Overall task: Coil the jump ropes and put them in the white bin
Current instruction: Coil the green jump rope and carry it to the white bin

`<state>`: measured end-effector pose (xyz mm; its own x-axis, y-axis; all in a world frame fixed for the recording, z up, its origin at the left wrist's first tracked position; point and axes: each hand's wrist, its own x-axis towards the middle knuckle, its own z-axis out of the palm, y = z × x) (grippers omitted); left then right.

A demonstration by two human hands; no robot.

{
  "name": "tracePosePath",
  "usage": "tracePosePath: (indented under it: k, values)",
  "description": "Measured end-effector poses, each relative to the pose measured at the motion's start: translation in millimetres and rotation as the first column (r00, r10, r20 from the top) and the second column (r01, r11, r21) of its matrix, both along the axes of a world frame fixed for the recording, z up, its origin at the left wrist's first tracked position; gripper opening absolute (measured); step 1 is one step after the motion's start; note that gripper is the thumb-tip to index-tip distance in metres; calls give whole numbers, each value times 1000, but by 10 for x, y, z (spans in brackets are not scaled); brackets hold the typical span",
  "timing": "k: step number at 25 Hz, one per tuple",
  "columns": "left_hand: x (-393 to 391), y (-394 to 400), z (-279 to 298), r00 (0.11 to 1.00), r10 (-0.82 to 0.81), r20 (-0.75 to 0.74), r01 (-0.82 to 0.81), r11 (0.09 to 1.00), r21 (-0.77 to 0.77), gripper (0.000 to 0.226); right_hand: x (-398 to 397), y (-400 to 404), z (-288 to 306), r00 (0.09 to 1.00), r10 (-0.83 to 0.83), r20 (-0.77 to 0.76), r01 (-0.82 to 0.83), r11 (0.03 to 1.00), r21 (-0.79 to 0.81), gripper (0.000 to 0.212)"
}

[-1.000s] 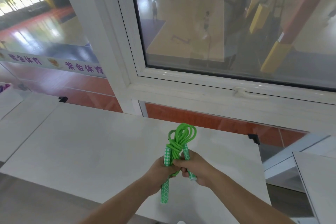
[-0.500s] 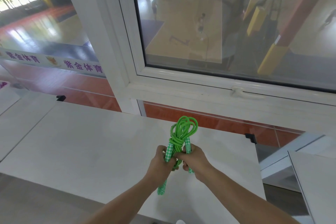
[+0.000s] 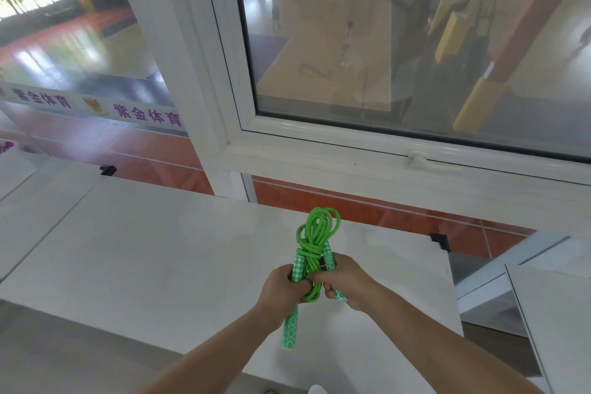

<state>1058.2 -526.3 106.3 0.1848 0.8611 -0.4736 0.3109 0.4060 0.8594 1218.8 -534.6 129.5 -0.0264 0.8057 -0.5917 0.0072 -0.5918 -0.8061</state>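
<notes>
A green jump rope [image 3: 317, 235] is bundled into a tight coil with a wrap around its middle, held upright above the white table [image 3: 153, 253]. Its two green-and-white patterned handles run down through my hands. My left hand [image 3: 281, 289] is closed around one handle, whose lower end [image 3: 290, 331] sticks out below my fist. My right hand [image 3: 347, 281] grips the other handle and the cord loops beside it. No white bin is in view.
A white window frame [image 3: 224, 125] and its sill stand just beyond the table's far edge, with a latch [image 3: 419, 160] on the sill. A second white table [image 3: 556, 323] sits at the right, across a gap. Another white surface [image 3: 19, 201] adjoins at the left.
Both hands have kept their grip on the rope bundle at the same spot above the table. The lower cord loop between my fists now shows.
</notes>
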Motion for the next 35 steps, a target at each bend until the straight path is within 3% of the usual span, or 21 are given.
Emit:
tracePosePath:
  k: [3,6,9,12,16,19,25,30,33,35]
  values:
    - [21,14,21,999,-3,-49,3,1000,11,9,8,28,-6,998,46,31,-45,999,-15,17]
    - [26,52,58,995,-83,-52,83,997,3,7,45,50,8,990,134,-41,-137,988,-67,20]
    - [-9,115,141,990,-109,90,116,991,-72,15,141,46,6,978,125,-164,-144,983,-110,20]
    - [-97,167,208,976,-104,189,136,977,-163,20,155,60,-36,977,100,-188,-117,990,-83,20]
    - [-139,94,161,933,50,356,80,937,-340,18,145,70,-111,970,34,-242,-61,993,-103,16]
    - [-128,35,82,901,97,423,78,922,-379,21,148,46,-171,967,10,-255,-55,984,-169,11]
    - [-67,-41,-88,944,54,326,70,931,-358,24,113,-31,-310,952,-10,-306,-69,967,-244,16]
    - [-107,11,-186,985,-12,171,71,935,-347,14,202,13,-382,934,-186,-306,58,922,-382,20]
    - [-173,106,-195,992,-125,15,124,949,-291,15,380,46,-308,985,88,-146,-140,905,-401,28]
    - [-190,147,-188,973,-211,-93,183,952,-247,19,476,72,-232,958,166,-234,-252,875,-414,33]
